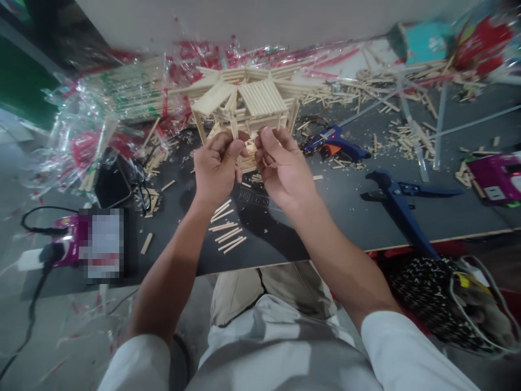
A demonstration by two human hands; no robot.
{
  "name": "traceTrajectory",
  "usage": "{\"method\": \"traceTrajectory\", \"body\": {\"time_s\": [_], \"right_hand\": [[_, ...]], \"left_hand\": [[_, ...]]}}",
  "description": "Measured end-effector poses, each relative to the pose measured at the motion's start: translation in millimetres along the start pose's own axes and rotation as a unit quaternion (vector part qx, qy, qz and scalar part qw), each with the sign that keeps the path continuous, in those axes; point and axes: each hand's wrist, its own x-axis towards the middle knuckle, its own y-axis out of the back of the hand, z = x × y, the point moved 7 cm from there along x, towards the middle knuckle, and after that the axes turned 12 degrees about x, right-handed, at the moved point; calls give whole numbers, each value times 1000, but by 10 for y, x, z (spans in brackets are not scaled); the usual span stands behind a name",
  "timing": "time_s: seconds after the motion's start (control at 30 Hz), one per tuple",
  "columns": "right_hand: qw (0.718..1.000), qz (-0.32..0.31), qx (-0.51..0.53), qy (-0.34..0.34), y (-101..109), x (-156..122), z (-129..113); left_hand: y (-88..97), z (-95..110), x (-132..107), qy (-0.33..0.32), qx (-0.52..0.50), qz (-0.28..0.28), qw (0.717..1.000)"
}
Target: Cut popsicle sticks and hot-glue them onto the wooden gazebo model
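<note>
A model pavilion [264,99] built of thin wooden sticks, with slatted roof panels, stands on the dark table in front of me. My left hand [217,165] is closed in a pinch at its near side, close to a front post. Beside it my right hand [283,165] is also pinched, thumb against fingers, a short gap from the left. Whatever the fingertips hold is too small or hidden to make out. The lower part of the model is partly behind my hands. Several short cut sticks [228,232] lie in a row nearer the table's front edge.
A blue glue gun [342,144] and a blue-handled cutter [401,203] lie on the right, the cutter overhanging the edge. Plastic-wrapped sticks [122,89], a phone [112,182] and a purple power strip [67,241] are leftward. Loose stick scraps [407,136] litter the back right.
</note>
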Motion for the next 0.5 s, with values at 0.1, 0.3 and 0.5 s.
{"method": "traceTrajectory", "body": {"time_s": [0.1, 0.3, 0.5], "right_hand": [[1000, 7, -10, -12, 12, 2, 20], [1000, 9, -4, -5, 40, 16, 34], [1000, 23, -7, -7, 68, 30, 34]], "left_hand": [[-10, -12, -6, 7, -14, -4, 1000], [-46, -54, -14, 16, -16, -17, 1000], [-41, -44, -20, 10, 8, -16, 1000]]}}
